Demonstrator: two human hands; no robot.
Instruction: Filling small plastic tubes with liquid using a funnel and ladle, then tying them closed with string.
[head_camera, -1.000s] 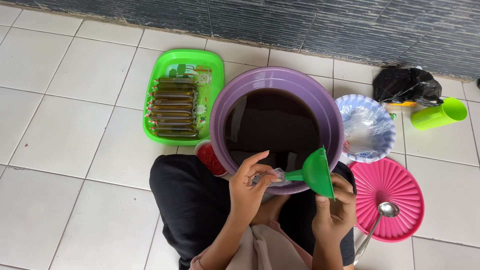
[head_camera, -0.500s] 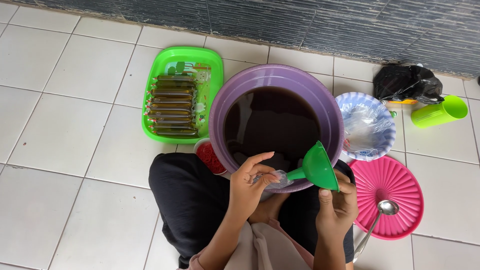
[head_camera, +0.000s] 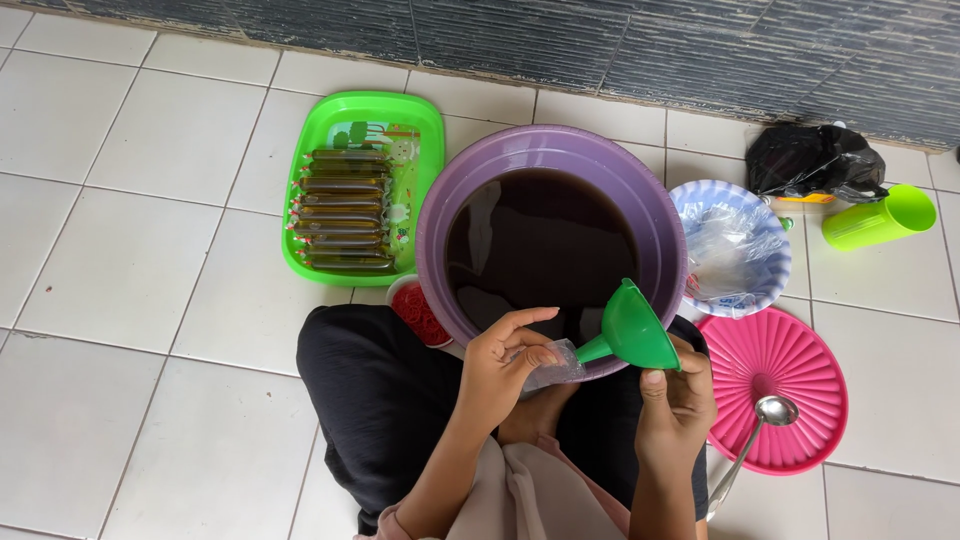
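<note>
Two hands at near centre, head view | left hand (head_camera: 505, 365) pinches thin clear plastic bag (head_camera: 553, 366) onto spout | right hand (head_camera: 678, 400) grips glossy green funnel (head_camera: 630, 329), tilted | both over near rim of round purple basin (head_camera: 660, 215) of dark liquid | green tray (head_camera: 420, 130) of filled tubes far left | ribbed pink lid (head_camera: 800, 370), steel spoon (head_camera: 775, 411) right

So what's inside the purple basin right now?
The purple basin holds dark brown liquid. The green funnel and left hand cover its near edge; the bottom is not visible.
</note>
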